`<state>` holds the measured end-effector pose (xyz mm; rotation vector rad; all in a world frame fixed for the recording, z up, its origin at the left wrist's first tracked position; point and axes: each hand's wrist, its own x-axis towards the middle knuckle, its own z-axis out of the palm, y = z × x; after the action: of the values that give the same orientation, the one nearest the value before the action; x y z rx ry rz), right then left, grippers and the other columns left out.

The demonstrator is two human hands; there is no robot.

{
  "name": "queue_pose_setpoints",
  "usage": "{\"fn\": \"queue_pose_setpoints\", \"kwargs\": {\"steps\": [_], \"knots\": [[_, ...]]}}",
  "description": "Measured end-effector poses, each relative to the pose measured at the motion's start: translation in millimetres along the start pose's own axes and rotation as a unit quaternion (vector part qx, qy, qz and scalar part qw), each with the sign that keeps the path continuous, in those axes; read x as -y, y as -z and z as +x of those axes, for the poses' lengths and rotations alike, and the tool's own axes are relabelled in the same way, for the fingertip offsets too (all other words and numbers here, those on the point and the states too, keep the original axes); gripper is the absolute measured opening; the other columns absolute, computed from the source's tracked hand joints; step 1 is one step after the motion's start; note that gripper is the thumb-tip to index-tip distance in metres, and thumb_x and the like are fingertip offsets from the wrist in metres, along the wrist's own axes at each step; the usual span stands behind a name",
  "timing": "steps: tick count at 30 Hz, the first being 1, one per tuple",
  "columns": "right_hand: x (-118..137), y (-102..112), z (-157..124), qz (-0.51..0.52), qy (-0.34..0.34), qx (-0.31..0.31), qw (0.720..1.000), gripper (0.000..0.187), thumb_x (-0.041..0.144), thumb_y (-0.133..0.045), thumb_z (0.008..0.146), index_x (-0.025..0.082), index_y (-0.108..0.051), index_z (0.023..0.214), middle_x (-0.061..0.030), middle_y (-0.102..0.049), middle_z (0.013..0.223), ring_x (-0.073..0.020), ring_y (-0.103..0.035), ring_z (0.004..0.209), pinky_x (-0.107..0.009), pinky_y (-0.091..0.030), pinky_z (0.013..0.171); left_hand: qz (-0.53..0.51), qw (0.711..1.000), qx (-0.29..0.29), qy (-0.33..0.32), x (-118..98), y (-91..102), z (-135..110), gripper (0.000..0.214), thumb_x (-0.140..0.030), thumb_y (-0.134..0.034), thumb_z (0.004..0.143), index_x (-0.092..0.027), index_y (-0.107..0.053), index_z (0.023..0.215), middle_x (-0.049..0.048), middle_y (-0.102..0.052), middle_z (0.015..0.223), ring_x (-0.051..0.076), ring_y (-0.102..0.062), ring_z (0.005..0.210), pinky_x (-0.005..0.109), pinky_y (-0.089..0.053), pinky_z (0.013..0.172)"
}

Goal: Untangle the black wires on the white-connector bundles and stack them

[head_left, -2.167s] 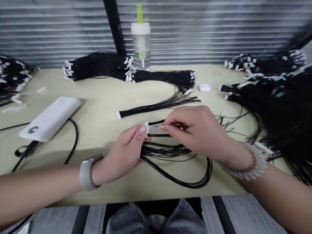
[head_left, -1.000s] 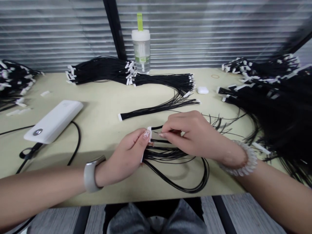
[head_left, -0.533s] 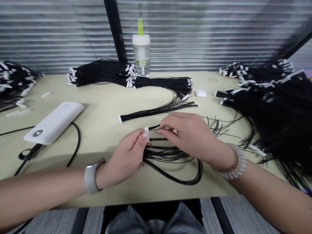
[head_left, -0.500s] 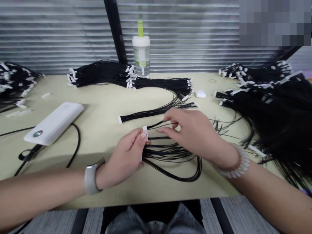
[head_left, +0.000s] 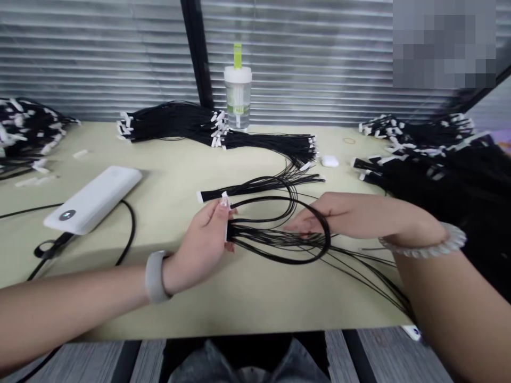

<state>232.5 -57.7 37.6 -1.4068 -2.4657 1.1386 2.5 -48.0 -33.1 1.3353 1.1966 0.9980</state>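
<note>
My left hand (head_left: pixel 207 239) is closed on the white connector (head_left: pixel 226 226) of a wire harness, thumb pressed on its upper end. Black wires (head_left: pixel 263 234) run rightward from the connector, and some bend round in wide loops. My right hand (head_left: pixel 319 215) is among these wires, palm down, its fingers curled round some of them; the fingertips are partly hidden. Just beyond my hands lies another black harness (head_left: pixel 239 189) with a white connector (head_left: pixel 200 197) at its left end.
Bundled harnesses lie at the back (head_left: pixel 171 122), at the left (head_left: pixel 27 127) and in a large pile at the right (head_left: pixel 451 181). A white power bank (head_left: pixel 93 199) with a black cable, a lidded drink bottle (head_left: pixel 238 101) and a small white case (head_left: pixel 329 160) are on the table.
My right hand has moved right and down from the wires near the connector to farther along the bundle. The wire loops have shifted upward. My left hand keeps its hold, slightly farther left.
</note>
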Motion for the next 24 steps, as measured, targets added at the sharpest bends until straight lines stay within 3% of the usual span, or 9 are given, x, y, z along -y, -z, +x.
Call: {"fn": "queue_pose_setpoints", "kwargs": {"steps": [2, 3, 7, 9, 13, 20, 24], "knots": [[4.5, -2.1, 1.2, 0.052, 0.013, 0.094, 0.994, 0.037, 0.041, -0.035, 0.088, 0.019, -0.061, 0.101, 0.0001, -0.062, 0.095, -0.01, -0.056, 0.087, -0.02, -0.042, 0.079, -0.007, 1.0, 0.006, 0.002, -0.3, -0.4, 0.3, 0.039, -0.053, -0.039, 0.082, -0.016, -0.051, 0.078, 0.0013, -0.052, 0.074, 0.006, -0.047, 0.048, 0.015, -0.043, 0.036], [6.6, -5.1, 3.4, 0.059, 0.014, 0.102, 0.993, 0.037, 0.04, -0.033, 0.089, 0.019, -0.06, 0.103, 0.0, -0.062, 0.097, -0.01, -0.055, 0.088, -0.02, -0.042, 0.079, -0.008, 1.0, 0.011, 0.0, -0.7, -0.5, 0.1, 0.038, -0.053, -0.04, 0.082, -0.016, -0.05, 0.079, 0.0014, -0.051, 0.074, 0.006, -0.047, 0.048, 0.015, -0.043, 0.036], [15.9, -29.4, 21.4, -0.033, 0.095, -0.067, 0.993, 0.038, 0.035, -0.027, 0.091, 0.014, -0.059, 0.097, -0.0022, -0.062, 0.091, -0.0083, -0.054, 0.077, -0.018, -0.041, 0.07, 0.023, 0.999, 0.042, -0.021, -2.7, -0.3, -2.3, 0.036, -0.052, -0.039, 0.083, -0.018, -0.05, 0.081, 0.002, -0.052, 0.077, 0.008, -0.048, 0.054, 0.015, -0.043, 0.036], [21.5, -44.3, 31.4, -0.069, 0.125, -0.106, 0.984, 0.037, 0.032, -0.029, 0.091, 0.013, -0.061, 0.087, -0.0026, -0.062, 0.083, -0.0077, -0.052, 0.071, -0.019, -0.039, 0.066, 0.05, 0.996, 0.057, -0.036, -3.3, 0.5, -3.1, 0.034, -0.05, -0.038, 0.084, -0.018, -0.047, 0.077, 0.0007, -0.05, 0.072, 0.009, -0.048, 0.054, 0.015, -0.044, 0.036], [30.1, -64.2, 42.1, -0.169, 0.113, -0.183, 0.962, 0.033, 0.028, -0.034, 0.088, 0.014, -0.059, 0.073, -0.0036, -0.058, 0.07, -0.0098, -0.045, 0.061, -0.025, -0.032, 0.061, 0.068, 0.993, 0.078, -0.053, -3.0, 2.0, -3.4, 0.033, -0.048, -0.036, 0.085, -0.018, -0.043, 0.073, -0.0014, -0.045, 0.067, 0.008, -0.046, 0.054, 0.014, -0.043, 0.038], [30.2, -68.3, 42.7, -0.347, 0.167, -0.248, 0.889, 0.028, 0.022, -0.035, 0.086, 0.016, -0.055, 0.068, -0.0012, -0.053, 0.061, -0.0104, -0.043, 0.054, -0.026, -0.025, 0.054, 0.067, 0.992, 0.096, -0.05, -2.3, 1.4, -2.6, 0.032, -0.047, -0.035, 0.086, -0.019, -0.042, 0.073, -0.0025, -0.041, 0.065, 0.007, -0.043, 0.05, 0.015, -0.042, 0.038], [30.2, -68.8, 42.0, -0.371, 0.173, -0.246, 0.878, 0.028, 0.024, -0.033, 0.087, 0.016, -0.054, 0.071, -0.0022, -0.053, 0.062, -0.0123, -0.043, 0.055, -0.028, -0.025, 0.054, 0.075, 0.991, 0.094, -0.053, -2.7, 0.9, -2.3, 0.032, -0.047, -0.035, 0.087, -0.019, -0.041, 0.072, -0.003, -0.039, 0.063, 0.007, -0.042, 0.049, 0.014, -0.039, 0.038]]}}
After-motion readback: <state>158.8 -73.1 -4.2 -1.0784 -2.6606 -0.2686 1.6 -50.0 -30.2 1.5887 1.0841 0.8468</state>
